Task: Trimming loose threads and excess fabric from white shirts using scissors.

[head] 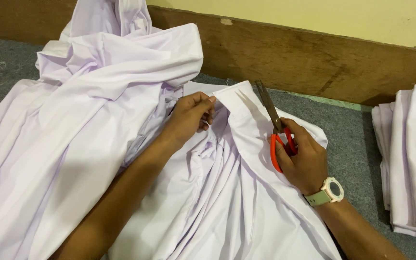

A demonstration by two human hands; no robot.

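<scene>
A white garment lies crumpled on a grey carpeted surface. My left hand pinches its folded collar edge near the middle of the view. My right hand grips orange-handled scissors, whose dark blades point up and left, resting along the collar's right side. A pale green watch sits on my right wrist.
A large heap of white cloth fills the left side. A stack of folded white garments stands at the right edge. A brown wooden board runs along the back below a yellow wall.
</scene>
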